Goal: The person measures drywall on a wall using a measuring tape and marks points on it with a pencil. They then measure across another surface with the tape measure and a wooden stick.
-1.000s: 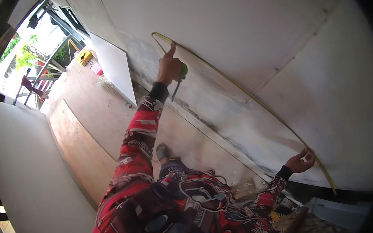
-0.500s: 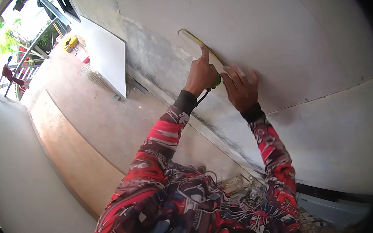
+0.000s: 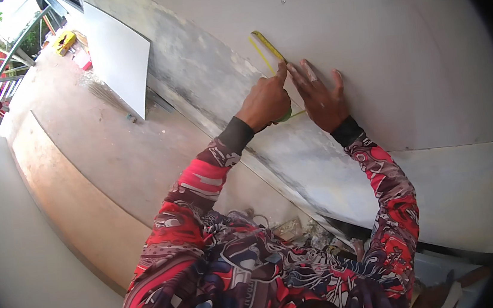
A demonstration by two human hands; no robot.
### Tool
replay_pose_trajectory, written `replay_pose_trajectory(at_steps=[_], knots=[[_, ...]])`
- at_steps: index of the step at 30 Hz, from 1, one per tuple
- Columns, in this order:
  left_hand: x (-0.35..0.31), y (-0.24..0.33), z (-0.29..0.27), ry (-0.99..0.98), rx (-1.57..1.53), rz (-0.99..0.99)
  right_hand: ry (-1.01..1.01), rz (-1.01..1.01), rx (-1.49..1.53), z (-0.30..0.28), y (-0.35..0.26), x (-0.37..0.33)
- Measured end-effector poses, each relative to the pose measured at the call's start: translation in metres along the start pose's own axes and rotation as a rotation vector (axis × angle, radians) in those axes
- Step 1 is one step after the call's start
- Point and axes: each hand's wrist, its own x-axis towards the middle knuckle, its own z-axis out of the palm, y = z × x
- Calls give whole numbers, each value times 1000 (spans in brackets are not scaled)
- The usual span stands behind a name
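Observation:
My left hand point(image 3: 265, 101) is closed around a tape measure, its green case point(image 3: 285, 115) showing only partly below the fingers. The yellow tape blade point(image 3: 269, 46) bends in a narrow loop beyond the left fingertips, and my left index finger presses it near the pale wall board point(image 3: 378, 38). Close beside it, my right hand point(image 3: 324, 101) lies on the board with its fingers stretched out, the fingertips touching or nearly touching the blade. A stretch of yellow tape also shows between the case and the right palm.
A white panel point(image 3: 119, 53) leans by the wall at the upper left. Near it on the floor lie a bundle of thin sticks point(image 3: 105, 93) and a yellow object point(image 3: 65, 42). A long brown board point(image 3: 69, 178) and a large pale panel point(image 3: 21, 238) are at left. Rubble point(image 3: 315, 237) lies below the wall.
My right hand has moved up the board and spread its fingers beside the left index finger. The tape loop looks shorter and differently bent. The whole view has shifted slightly.

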Motion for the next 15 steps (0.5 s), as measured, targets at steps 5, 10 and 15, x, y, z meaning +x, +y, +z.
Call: replay_pose_trajectory(at_steps=[5, 10, 15], knots=[[2, -7, -17, -45, -25, 29, -27, -136, 32, 2, 11, 9], [11, -20, -35, -79, 29, 114, -128, -188, 55, -12, 20, 21], [16, -20, -89, -365, -112, 21, -198, -212, 76, -21, 20, 36]])
